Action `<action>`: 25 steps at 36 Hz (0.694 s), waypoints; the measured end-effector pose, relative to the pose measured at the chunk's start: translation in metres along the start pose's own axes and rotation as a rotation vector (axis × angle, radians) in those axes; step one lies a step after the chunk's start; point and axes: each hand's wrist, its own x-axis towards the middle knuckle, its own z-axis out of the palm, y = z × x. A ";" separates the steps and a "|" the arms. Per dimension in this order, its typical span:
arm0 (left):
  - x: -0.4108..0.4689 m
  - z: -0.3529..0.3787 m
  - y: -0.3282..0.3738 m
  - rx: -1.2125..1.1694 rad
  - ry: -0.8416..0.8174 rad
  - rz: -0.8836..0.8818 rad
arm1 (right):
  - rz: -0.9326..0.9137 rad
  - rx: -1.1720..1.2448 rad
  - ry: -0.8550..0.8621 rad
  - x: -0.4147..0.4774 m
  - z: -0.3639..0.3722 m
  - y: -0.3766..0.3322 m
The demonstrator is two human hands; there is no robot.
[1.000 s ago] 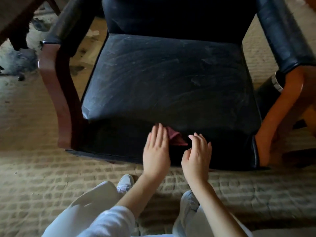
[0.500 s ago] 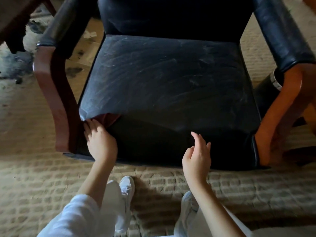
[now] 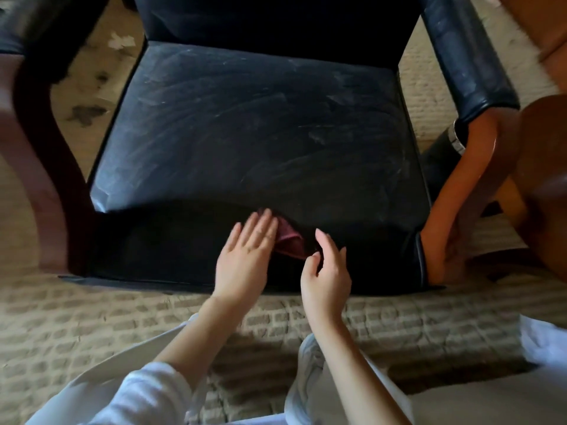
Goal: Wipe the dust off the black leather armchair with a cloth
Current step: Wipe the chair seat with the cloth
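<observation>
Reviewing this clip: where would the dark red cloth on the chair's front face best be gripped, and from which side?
Grip the dark red cloth at its loose lower right corner, coming from the right with the free right hand. The flat left hand covers its left part against the black leather armchair, so probably only that exposed flap can be pinched.

Seat cushion [image 3: 254, 130] of armchair was landmark. Backrest [image 3: 276, 23] stood behind cushion. Left armrest [image 3: 33, 96] stood left of cushion, right armrest [image 3: 466, 56] right of it. Cloth [image 3: 290, 245] lay against front face of cushion, near middle. Left hand [image 3: 245, 256] was flat on cloth, at its left part. Right hand [image 3: 326, 271] was just right of cloth, before front face. Cylinder container [image 3: 445, 154] stood on floor right of cushion, under right armrest. Shoe [image 3: 306, 378] was on floor [image 3: 76, 326] before cushion.
</observation>
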 end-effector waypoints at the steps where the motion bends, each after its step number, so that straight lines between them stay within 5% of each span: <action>1: 0.000 -0.003 -0.015 -0.007 0.031 -0.096 | 0.005 0.004 -0.016 0.000 0.000 0.001; 6: 0.001 -0.028 -0.107 0.010 0.028 -0.674 | 0.000 -0.013 -0.017 0.001 0.001 0.005; 9: 0.002 -0.028 -0.115 -0.037 0.032 -0.745 | -0.109 0.001 0.098 -0.002 0.005 0.000; 12: 0.004 -0.017 -0.080 -0.082 0.066 -0.625 | -0.139 0.032 0.125 -0.004 0.007 -0.001; 16: 0.009 -0.002 -0.004 -0.120 0.079 -0.203 | 0.070 0.260 0.068 0.001 -0.004 -0.007; 20: 0.006 0.012 0.065 -0.125 -0.001 0.092 | 0.178 0.433 0.209 0.015 -0.025 -0.009; 25: -0.001 0.016 0.071 -0.040 -0.086 0.332 | 0.194 0.444 0.322 0.039 -0.036 -0.005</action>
